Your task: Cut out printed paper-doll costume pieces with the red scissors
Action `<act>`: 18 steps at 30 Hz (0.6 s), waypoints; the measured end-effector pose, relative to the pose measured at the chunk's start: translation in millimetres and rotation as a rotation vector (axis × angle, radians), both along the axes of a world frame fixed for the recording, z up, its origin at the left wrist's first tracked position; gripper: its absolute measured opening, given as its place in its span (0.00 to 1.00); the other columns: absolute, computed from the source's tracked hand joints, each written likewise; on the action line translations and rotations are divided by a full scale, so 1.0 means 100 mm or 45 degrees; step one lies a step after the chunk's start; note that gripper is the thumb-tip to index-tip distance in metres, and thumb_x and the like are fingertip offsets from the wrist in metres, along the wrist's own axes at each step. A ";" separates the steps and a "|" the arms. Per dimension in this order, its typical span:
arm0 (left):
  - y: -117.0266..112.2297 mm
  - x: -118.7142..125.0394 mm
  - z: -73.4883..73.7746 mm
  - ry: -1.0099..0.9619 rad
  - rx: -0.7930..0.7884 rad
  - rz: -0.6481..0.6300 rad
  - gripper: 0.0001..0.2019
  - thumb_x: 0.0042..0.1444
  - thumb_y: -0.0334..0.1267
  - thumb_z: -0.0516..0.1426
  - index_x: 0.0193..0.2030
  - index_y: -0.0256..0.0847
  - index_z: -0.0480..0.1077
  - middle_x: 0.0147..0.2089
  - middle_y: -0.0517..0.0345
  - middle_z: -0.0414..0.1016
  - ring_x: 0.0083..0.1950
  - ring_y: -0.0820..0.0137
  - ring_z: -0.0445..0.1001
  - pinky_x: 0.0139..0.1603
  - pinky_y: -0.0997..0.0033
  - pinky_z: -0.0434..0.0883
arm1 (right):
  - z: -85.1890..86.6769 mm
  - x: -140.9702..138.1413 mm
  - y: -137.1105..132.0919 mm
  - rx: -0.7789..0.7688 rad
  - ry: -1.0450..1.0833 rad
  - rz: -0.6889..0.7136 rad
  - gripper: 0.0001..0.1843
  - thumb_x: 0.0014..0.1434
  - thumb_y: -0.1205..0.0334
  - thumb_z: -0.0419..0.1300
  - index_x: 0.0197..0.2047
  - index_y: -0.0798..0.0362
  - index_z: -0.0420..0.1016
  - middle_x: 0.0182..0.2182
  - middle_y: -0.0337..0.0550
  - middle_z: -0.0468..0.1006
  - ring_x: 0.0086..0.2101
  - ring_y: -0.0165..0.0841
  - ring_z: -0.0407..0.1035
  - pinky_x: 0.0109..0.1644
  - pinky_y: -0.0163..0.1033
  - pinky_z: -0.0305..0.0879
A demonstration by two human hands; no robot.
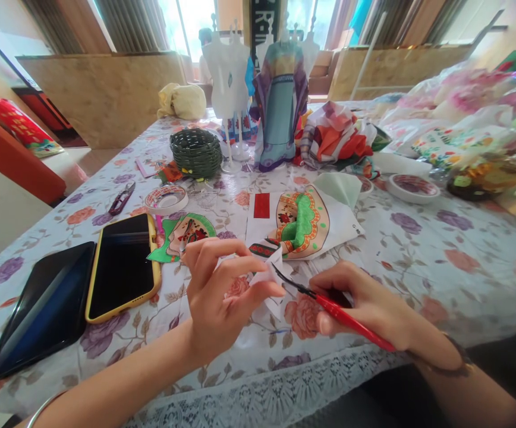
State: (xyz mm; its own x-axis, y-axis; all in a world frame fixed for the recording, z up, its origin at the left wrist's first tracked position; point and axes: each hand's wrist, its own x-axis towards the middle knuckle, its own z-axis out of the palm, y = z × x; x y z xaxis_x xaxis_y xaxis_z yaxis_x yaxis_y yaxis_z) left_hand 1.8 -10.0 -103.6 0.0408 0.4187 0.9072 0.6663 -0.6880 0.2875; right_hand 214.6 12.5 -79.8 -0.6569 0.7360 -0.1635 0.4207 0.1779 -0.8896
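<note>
Head view. The cut piece [274,261] is small, white and thin, with a dark printed strip edged in red along its upper left; it is held just above the table, between the two hands. The left hand [222,291] is bent at the knuckles, thumb and forefinger pinching the piece at its left side (exact grip partly hidden by the fingers). The right hand [365,303] is wrapped around red-handled scissors [351,324], whose dark blades reach the piece's right side.

Containers: a dark green woven basket [195,156] stands beyond the left hand; its contents cannot be made out. Clear plastic bags [440,119], far right, hold pinkish stuff, blurred.

Around: a white printed sheet [334,236] lies just beyond the scissors, a bright green folded piece [303,220] on top. A green-edged printed cutout [182,238] sits behind the left fingers, which cover part of it. To the left, a phone [124,267] in a yellow case touches a dark tablet [44,312]. Farther back: a tape roll [166,199], small snips [122,199], white dress forms [229,77], one draped in a purple-blue gown [280,113], and heaped cloth [338,137]. Floral tablecloth [418,267] beneath.
</note>
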 end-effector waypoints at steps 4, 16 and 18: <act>-0.01 0.01 0.01 0.022 -0.034 0.031 0.12 0.59 0.50 0.60 0.38 0.44 0.71 0.37 0.57 0.71 0.40 0.66 0.66 0.44 0.58 0.61 | 0.00 -0.04 -0.05 -0.034 -0.015 -0.013 0.35 0.50 0.28 0.59 0.17 0.51 0.54 0.19 0.33 0.50 0.23 0.29 0.47 0.22 0.35 0.44; 0.00 0.02 0.02 0.044 -0.003 0.040 0.03 0.63 0.33 0.58 0.37 0.43 0.70 0.35 0.60 0.72 0.38 0.69 0.67 0.42 0.61 0.62 | 0.00 0.00 -0.14 0.101 -0.048 -0.128 0.31 0.53 0.31 0.58 0.20 0.52 0.70 0.19 0.37 0.60 0.23 0.32 0.57 0.22 0.35 0.52; -0.01 0.03 0.02 0.058 0.014 0.052 0.04 0.63 0.31 0.57 0.36 0.43 0.70 0.35 0.60 0.72 0.38 0.69 0.66 0.42 0.61 0.62 | 0.00 0.01 -0.15 0.146 -0.079 -0.137 0.30 0.54 0.32 0.58 0.22 0.52 0.74 0.20 0.39 0.64 0.24 0.34 0.61 0.24 0.36 0.55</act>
